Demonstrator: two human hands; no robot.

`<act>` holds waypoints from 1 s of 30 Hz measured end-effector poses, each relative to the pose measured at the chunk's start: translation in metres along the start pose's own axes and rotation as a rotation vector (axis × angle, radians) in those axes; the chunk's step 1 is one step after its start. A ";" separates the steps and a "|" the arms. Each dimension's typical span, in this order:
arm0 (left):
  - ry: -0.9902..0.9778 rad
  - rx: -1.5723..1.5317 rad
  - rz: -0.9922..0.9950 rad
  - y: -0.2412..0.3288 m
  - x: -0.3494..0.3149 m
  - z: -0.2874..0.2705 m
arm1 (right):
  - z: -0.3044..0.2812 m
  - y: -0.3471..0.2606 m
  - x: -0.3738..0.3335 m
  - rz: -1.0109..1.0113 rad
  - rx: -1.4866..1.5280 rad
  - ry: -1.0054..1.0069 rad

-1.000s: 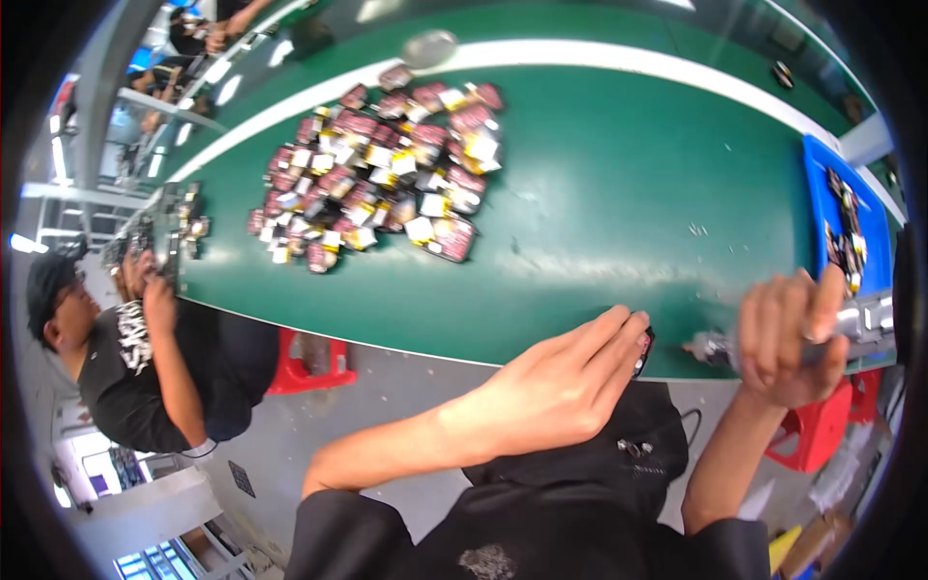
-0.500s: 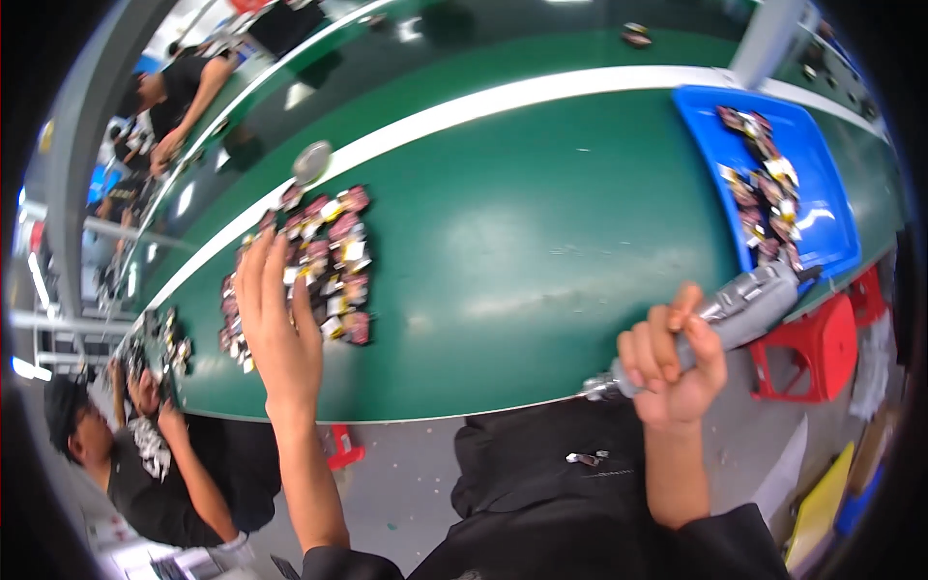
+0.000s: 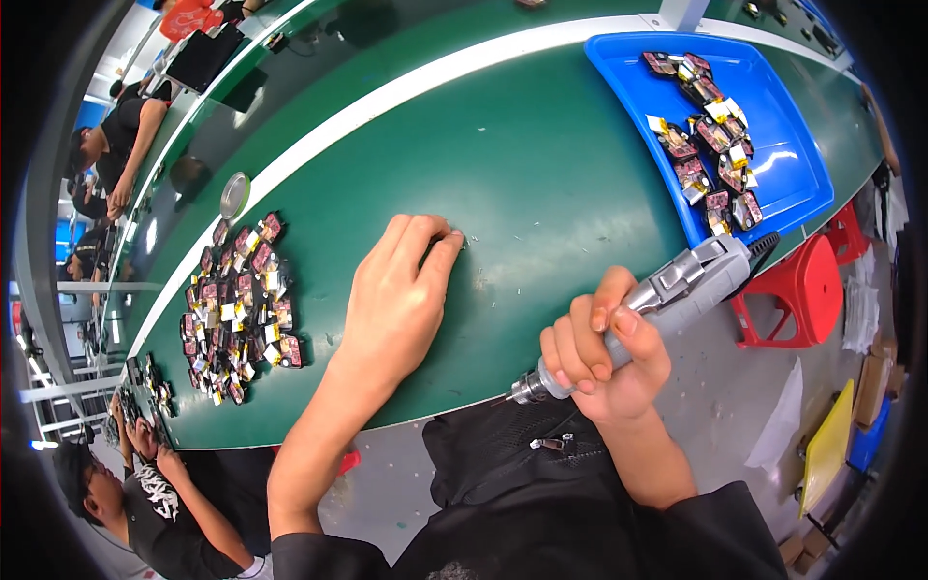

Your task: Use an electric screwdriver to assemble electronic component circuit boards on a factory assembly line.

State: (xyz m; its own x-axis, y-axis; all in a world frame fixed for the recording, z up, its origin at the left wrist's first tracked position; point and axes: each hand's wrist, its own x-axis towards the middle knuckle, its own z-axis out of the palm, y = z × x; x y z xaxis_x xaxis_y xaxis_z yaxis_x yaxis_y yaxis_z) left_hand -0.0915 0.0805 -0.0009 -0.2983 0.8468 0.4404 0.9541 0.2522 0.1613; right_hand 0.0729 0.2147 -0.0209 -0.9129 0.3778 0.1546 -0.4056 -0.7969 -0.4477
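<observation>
My right hand (image 3: 611, 353) is wrapped round a grey electric screwdriver (image 3: 691, 280), whose bit points to the lower left over the table's front edge. Mid-table, my left hand (image 3: 401, 290) rests low with its fingers curled and the fingertips pressed together on the green surface. Beside those fingertips lie several tiny metallic bits (image 3: 473, 239), perhaps screws; whether any is pinched is hidden. To the left sits a cluster of small black-and-pink electronic assemblies (image 3: 237, 307) with yellow and white tabs. More assemblies of this kind (image 3: 717, 135) lie in a blue tray (image 3: 788, 208) at the right.
A round, shallow metal dish (image 3: 235, 195) stands beside the white rail (image 3: 387, 92) behind the cluster. A red stool (image 3: 797, 290) is below the tray. At the lower left a co-worker (image 3: 159, 503) sits along the same green table (image 3: 541, 126); others are across the line.
My left hand has come right, from over the cluster to mid-table, and its stretched fingers have curled together. The view has shifted; my right hand still holds the screwdriver.
</observation>
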 end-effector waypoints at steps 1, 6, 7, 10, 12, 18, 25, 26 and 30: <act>-0.007 0.008 0.017 -0.001 0.001 0.000 | -0.001 -0.001 0.001 0.009 0.001 -0.012; -0.013 0.083 0.114 -0.010 0.003 0.002 | 0.001 0.000 0.002 0.004 -0.034 -0.014; -0.018 0.103 0.129 -0.012 0.004 0.002 | 0.001 0.001 0.002 0.001 -0.031 -0.018; 0.040 -0.012 0.045 -0.012 0.009 0.002 | 0.001 0.001 0.001 -0.013 -0.036 -0.019; 0.071 -0.058 0.021 -0.014 0.007 0.002 | 0.001 0.002 0.000 -0.022 -0.051 -0.011; 0.173 -0.204 -0.076 -0.016 -0.005 -0.001 | 0.000 0.004 -0.001 -0.026 -0.037 -0.014; 0.215 -0.263 -0.116 -0.016 -0.009 -0.002 | 0.000 0.005 0.000 -0.056 -0.027 -0.024; 0.208 -0.300 -0.170 -0.015 -0.011 -0.003 | 0.000 0.005 -0.001 -0.057 -0.028 -0.022; 0.195 -0.321 -0.235 0.005 -0.030 -0.016 | -0.001 0.004 -0.003 -0.055 -0.029 -0.019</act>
State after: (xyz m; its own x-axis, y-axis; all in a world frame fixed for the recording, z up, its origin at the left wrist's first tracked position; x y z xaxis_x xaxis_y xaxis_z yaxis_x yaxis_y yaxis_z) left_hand -0.0780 0.0491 0.0015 -0.5347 0.6721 0.5122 0.8129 0.2433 0.5292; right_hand 0.0738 0.2115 -0.0242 -0.8899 0.4117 0.1963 -0.4542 -0.7609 -0.4634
